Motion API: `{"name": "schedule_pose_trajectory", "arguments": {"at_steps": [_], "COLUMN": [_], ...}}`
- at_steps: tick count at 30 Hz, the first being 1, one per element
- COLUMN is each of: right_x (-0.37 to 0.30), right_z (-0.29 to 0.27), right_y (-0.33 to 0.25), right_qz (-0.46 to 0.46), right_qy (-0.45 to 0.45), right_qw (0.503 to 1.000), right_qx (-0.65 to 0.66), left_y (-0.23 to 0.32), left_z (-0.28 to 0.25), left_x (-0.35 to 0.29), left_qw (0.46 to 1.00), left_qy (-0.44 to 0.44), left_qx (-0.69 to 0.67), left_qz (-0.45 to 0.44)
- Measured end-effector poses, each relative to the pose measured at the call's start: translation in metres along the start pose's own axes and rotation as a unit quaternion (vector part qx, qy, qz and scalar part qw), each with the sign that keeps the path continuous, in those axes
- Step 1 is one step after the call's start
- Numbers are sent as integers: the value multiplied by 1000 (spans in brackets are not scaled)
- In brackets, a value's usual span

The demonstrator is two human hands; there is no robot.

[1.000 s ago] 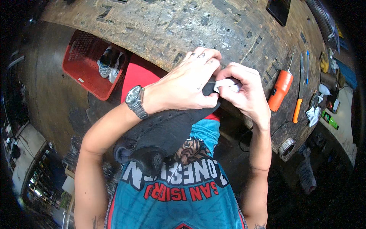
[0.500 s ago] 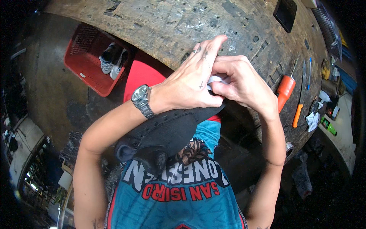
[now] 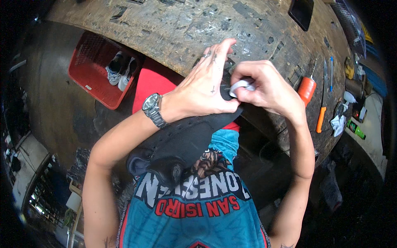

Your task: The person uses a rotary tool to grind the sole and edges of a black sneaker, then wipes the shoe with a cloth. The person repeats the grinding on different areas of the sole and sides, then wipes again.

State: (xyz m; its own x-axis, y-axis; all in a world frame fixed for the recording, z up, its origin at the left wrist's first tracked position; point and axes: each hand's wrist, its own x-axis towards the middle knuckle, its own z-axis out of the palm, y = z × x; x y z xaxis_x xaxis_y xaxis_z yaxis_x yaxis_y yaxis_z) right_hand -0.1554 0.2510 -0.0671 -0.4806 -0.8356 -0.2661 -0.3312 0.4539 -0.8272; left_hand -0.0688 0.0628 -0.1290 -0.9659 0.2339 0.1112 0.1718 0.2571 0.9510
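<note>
"What do you have in your grip?"

"My right fingers (image 3: 245,69) are curled in, thumb against forefinger, pinching a folded strip of white cloth (image 3: 241,86)."

"And the other side?"

"My left fingers (image 3: 220,54) stretch out straight, with the thumb spread well away from them. That hand lies over one end of a black shoe (image 3: 178,140), and I wear a metal watch (image 3: 153,105) on the wrist."

"Where does the shoe sit?"

"Above my lap, beside the near edge of the desk (image 3: 165,29). Its opening faces my blue shirt (image 3: 186,231), and the other end points out to the right, under my left thumb. I can't tell whether the cloth touches it."

"What else is around you?"

"Toward the desk's right edge there's an orange tool (image 3: 307,90) with a thin metal rod, then a knife (image 3: 321,120) with an orange handle, and a blue pen (image 3: 331,74) just beside its blade. A flat black phone (image 3: 301,14) lies farther from me. Off the near edge, on my left, a red basket (image 3: 84,78) holds a pair of sneakers (image 3: 120,74)."
</note>
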Motion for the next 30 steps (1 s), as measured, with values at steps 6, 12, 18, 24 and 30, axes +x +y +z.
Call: {"name": "schedule_pose_trajectory", "arguments": {"at_steps": [6, 12, 18, 24, 30], "right_x": [-65, -129, -134, -113, -95], "right_z": [-7, 66, 75, 78, 143], "right_y": [16, 32, 30, -2, -17], "right_qz": [102, 166, 194, 0, 124], "right_qy": [142, 373, 456, 591, 302], "right_qw": [984, 869, 849, 807, 919], "right_qx": [35, 279, 184, 6, 223], "left_y": [-1, 16, 54, 45, 18], "left_z": [-7, -29, -48, -48, -91], "left_x": [5, 8, -1, -8, -50], "left_qw": [995, 944, 895, 950, 940], "left_qy": [-68, -215, -263, -255, -229], "left_qx": [58, 197, 329, 171, 96], "left_qz": [47, 156, 145, 52, -235]}}
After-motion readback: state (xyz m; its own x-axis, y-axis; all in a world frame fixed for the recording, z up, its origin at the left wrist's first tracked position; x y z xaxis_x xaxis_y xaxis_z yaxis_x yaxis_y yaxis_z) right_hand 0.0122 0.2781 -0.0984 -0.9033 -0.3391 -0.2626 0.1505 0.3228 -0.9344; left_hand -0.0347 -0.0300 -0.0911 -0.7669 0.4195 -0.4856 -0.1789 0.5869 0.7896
